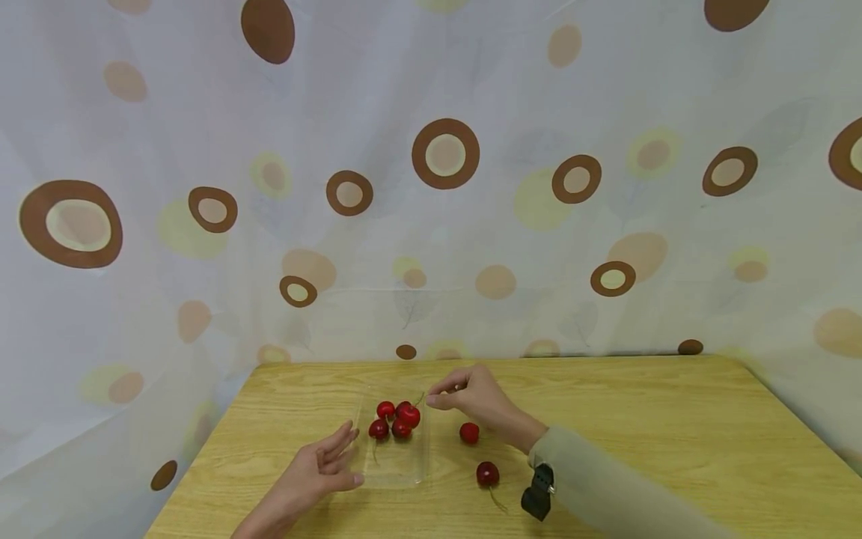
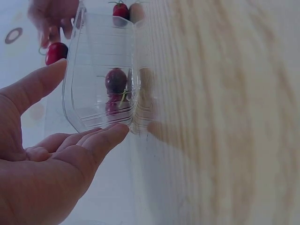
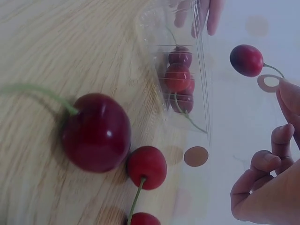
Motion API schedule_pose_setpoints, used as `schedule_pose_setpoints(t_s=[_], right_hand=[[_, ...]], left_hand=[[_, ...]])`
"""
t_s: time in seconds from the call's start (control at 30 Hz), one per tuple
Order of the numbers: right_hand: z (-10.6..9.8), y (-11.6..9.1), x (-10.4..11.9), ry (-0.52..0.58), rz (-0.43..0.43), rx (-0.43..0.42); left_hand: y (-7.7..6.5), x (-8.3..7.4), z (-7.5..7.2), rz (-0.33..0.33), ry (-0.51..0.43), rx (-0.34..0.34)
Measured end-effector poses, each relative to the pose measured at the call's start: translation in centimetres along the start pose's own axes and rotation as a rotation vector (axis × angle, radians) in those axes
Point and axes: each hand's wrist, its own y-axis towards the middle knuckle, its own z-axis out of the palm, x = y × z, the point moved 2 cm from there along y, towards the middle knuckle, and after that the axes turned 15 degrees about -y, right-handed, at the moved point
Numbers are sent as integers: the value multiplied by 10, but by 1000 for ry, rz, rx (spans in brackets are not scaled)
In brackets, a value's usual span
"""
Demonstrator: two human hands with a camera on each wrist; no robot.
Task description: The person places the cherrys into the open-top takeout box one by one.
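Over the clear plastic tray (image 1: 404, 462), the right hand (image 1: 480, 397) is pinching a cherry (image 3: 247, 61) by its stem (image 3: 274, 69), so it's dangling above the other cherries (image 1: 378, 429). Left hand (image 1: 316, 470) is just hanging out at the tray's left side, thumb and fingers wide apart.

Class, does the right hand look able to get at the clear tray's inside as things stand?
Probably yes: the right hand holds a cherry by its stem above the clear tray, no lid shows, and the left hand, opposite, leaves room.
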Motion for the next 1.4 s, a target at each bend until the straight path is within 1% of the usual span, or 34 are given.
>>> schedule_pose_setpoints(t_s=[0.23, 0.37, 0.53, 0.73, 0.97, 1.07, 1.3, 1.4], right_hand=[[14, 9, 5, 9, -23, 1], [23, 13, 5, 23, -14, 12], [31, 17, 6, 6, -9, 21], [37, 19, 9, 19, -14, 31], [42, 21, 10, 29, -28, 34], [45, 22, 9, 16, -26, 34], [50, 24, 6, -13, -2, 31], [52, 26, 4, -28, -2, 29]], left_hand=[[1, -1, 0, 3, 5, 0], [1, -1, 0, 4, 2, 1], [1, -1, 0, 2, 3, -1], [0, -3, -1, -14, -7, -14], [0, -3, 0, -5, -1, -11], [0, -3, 0, -2, 3, -15], [-1, -1, -1, 18, 19, 3], [0, -1, -1, 13, 20, 2]])
